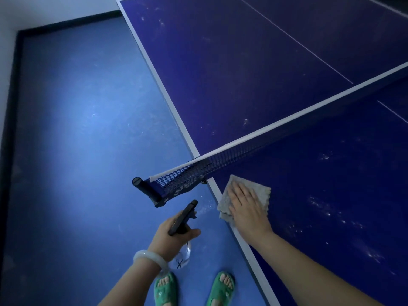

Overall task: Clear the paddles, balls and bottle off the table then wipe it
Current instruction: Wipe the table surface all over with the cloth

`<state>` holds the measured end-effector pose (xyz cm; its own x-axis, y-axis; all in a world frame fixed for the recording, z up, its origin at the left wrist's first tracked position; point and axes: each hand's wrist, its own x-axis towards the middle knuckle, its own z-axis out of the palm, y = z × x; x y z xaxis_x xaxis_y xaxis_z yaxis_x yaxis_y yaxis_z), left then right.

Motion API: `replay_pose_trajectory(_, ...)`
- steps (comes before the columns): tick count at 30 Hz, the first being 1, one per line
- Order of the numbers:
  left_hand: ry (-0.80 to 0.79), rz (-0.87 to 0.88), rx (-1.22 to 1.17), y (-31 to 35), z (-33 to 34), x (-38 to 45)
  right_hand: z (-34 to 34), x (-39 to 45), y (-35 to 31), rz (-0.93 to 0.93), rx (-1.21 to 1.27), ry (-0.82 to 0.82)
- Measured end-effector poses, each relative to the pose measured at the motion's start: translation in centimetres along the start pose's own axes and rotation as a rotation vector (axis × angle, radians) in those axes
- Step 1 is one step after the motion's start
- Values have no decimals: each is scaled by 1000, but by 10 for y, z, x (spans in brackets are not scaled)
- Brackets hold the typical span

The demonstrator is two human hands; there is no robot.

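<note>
A dark blue ping-pong table (254,69) fills the right of the head view, with pale smudges on its top. My right hand (247,208) lies flat, fingers straight, pressing a grey cloth (262,193) onto the table's near edge just right of the net. My left hand (174,233) is off the table over the floor and grips a clear spray bottle (182,255) by its black trigger head (184,214), nozzle aimed toward the table edge. No paddles or balls show.
The net (220,162) crosses the table diagonally, and its black clamp post (145,189) sticks out past the edge near my left hand. Blue floor (77,151) lies to the left, edged by a dark skirting. My feet in green sandals (221,288) stand below.
</note>
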<state>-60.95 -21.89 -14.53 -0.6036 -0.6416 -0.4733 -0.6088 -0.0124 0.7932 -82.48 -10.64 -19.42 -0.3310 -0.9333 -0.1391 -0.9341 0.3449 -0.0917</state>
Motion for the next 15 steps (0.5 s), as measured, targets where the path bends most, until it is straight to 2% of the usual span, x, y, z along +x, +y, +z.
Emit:
replay_pose_trajectory(5, 20, 19, -51, 6, 7, 7, 3, 23, 31, -42, 4, -44)
replay_pose_trajectory(6, 19, 25, -42, 7, 8, 9, 2, 36, 43, 37, 16, -45)
replay_pose_trajectory(9, 33, 26, -43, 11, 11, 17, -5, 60, 59, 425, 103, 4)
replay_pose_trajectory(11, 36, 34, -42, 13, 13, 22, -5, 59, 37, 539, 139, 28)
replay_pose_trajectory(12, 39, 36, -39, 14, 14, 24, -1, 54, 21, 506, 140, 46)
replay_pose_trajectory(15, 32, 31, -52, 12, 17, 27, 4, 38, -1, 202, 118, -16)
